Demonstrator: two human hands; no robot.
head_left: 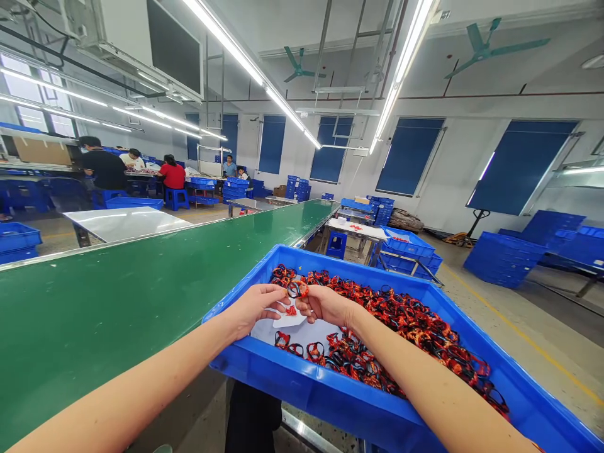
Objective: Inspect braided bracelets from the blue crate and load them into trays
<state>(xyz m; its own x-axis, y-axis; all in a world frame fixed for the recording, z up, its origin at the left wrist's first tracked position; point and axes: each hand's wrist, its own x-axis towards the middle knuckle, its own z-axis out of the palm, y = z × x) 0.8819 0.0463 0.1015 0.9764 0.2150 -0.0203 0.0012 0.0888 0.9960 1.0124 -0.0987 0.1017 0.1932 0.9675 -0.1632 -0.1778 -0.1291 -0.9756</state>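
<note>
Left hand (255, 308) and right hand (325, 303), both bare, meet above a blue plastic crate (302, 390). Fingers drawn narrow, the tips pinching a small red-and-black cord loop (297, 289) from either side. The loop sits in the air over the middle of the crate, held by the fingertips alone. Just below it, a small red scrap (291, 310) lies on a white paper sheet (287, 330) at the crate's floor. A heap of red-and-black cord loops (406, 314) fills the far and right parts of the crate, thinning toward the sheet; a few loops lie near the sheet's edge.

Crate stands just beside a long green conveyor belt (117, 321), which runs away on the left. Across the belt, a white-topped table (125, 223). On the grey floor at right, stacks of blue plastic crates (503, 261) and a yellow floor line (528, 340). Far off at left, a person in a red shirt (172, 176) sits on a blue stool (177, 199).
</note>
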